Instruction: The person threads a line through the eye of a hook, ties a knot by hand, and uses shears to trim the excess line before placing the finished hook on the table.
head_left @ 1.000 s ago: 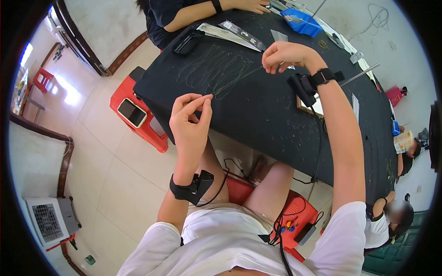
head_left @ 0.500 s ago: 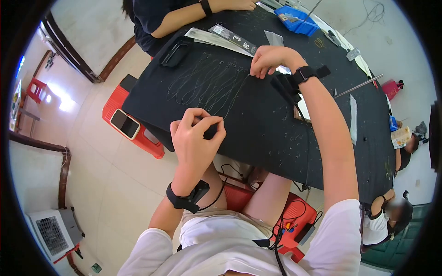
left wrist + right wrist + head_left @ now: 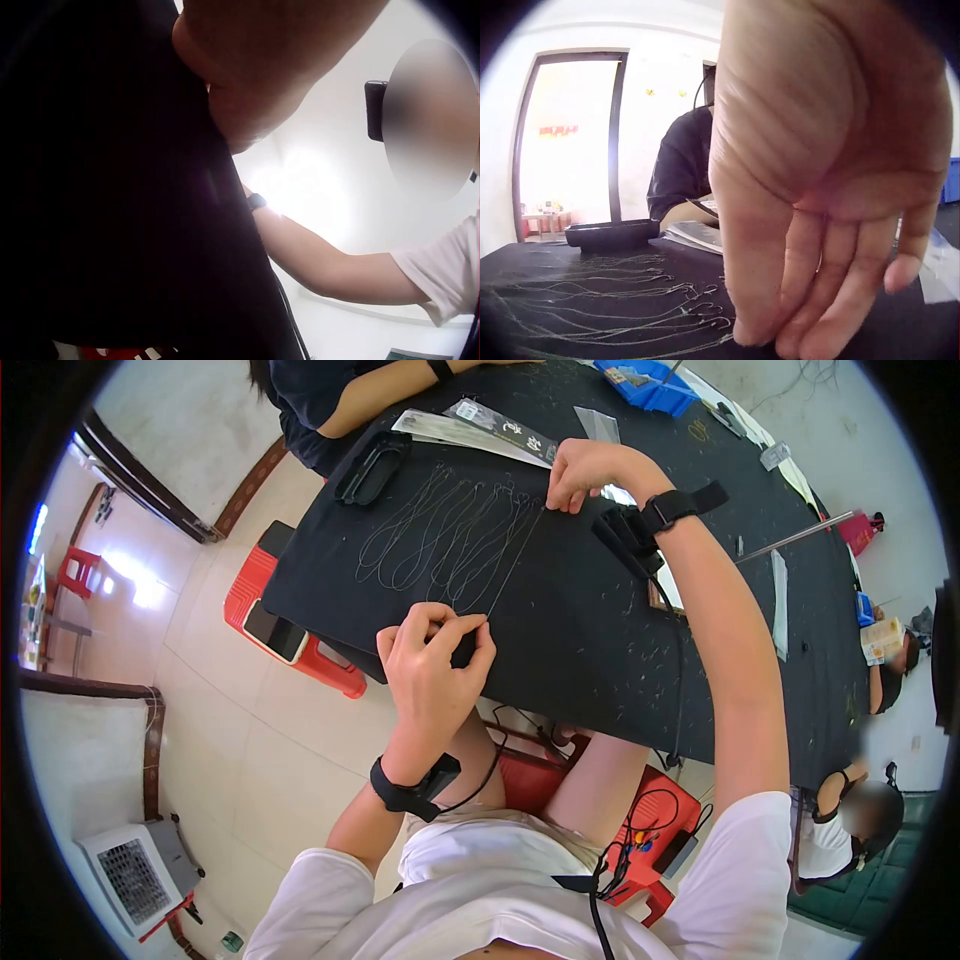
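Note:
Several thin fishing lines (image 3: 408, 550) lie in long loops, side by side, on the black tabletop. In the right wrist view small fish hooks (image 3: 721, 322) show at the line ends. My left hand (image 3: 432, 672), at the table's near edge, pinches one end of a line between thumb and forefinger. My right hand (image 3: 583, 472) pinches the far end of that line, its fingertips down at the tabletop. The line (image 3: 513, 565) runs straight between both hands, right of the looped ones. The left wrist view shows mostly the dark cloth and part of the left hand (image 3: 262, 67).
Beyond the lines lie a black tray (image 3: 373, 468) and a printed packet (image 3: 503, 430). A blue bin (image 3: 650, 390) stands at the back; a metal rod (image 3: 800, 535) crosses on the right. Another person's arm (image 3: 385, 400) rests across the table. A red stool (image 3: 250, 585) holds phones.
Both hands have shifted; the left came down closer to the table edge, the right lowered its end to the tabletop. The line between them now lies beside the looped lines. The head view shifted slightly.

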Tool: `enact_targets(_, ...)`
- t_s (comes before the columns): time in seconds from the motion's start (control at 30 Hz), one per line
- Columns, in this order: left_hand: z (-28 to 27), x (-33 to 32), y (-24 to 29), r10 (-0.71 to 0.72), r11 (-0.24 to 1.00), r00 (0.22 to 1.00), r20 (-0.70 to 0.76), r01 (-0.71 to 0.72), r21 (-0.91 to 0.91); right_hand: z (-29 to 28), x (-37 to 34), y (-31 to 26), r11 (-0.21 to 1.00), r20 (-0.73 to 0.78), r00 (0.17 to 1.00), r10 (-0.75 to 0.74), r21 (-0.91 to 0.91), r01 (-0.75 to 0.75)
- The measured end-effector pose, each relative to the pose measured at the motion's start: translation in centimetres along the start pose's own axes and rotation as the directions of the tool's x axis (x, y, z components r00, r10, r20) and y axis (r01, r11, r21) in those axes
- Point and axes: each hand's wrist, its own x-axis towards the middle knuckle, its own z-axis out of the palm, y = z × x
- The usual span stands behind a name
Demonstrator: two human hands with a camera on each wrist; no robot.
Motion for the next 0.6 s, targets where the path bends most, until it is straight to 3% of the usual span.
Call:
enact_targets(0.5, -0.1, -0.1, 0.1, -0.022, 1.000, 1.000, -0.009, 0.022, -0.022, 0.7, -0.7, 0.2, 0.998, -0.137, 0.991, 0.008, 0.060, 0.000)
enact_targets(0.6, -0.1, 0.0, 0.1, -0.008, 1.000, 1.000, -0.014, 0.008, -0.024, 0.9, -1.1, 0.7, 0.986, -0.197, 0.977, -0.076, 0.131, 0.103)
